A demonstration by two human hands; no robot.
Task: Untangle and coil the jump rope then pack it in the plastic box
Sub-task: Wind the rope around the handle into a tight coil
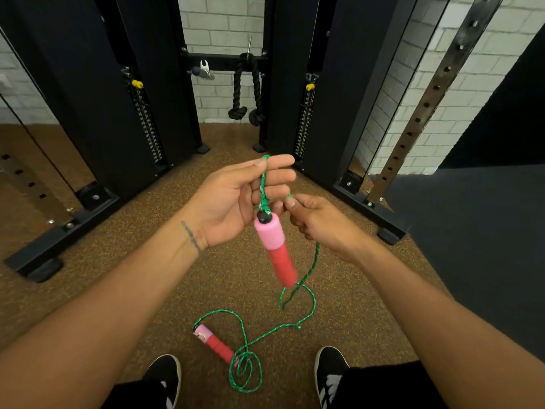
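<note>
We see the left hand (233,199) raised palm-up in front of us, its thumb and forefinger pinching the green braided jump rope (262,184) near the top of a short doubled length, while the other fingers lie loosely curved behind the cord. From that pinch the rope drops to a knotted bit and a black cap, and there a foam handle, pale pink above and red below (276,250), hangs free in the air, tilted slightly and a little blurred. The right hand (320,224) sits just beside it, knuckles up, fingers curled round the rope and thumb pressed onto it. The cord leaves the underside of this hand and runs down past the hanging handle to the brown speckled rubber floor (147,276). There it wanders in loose loops and ends in a small tangled coil (244,370) between our two black shoes with white stripes (165,376). The second pink and red handle (213,343) lies on the floor, its red end touching that coil. Ahead stands a black cable machine (97,93) with weight stacks, and a black braided pull rope (237,93) hangs before a white brick wall (224,16).
</note>
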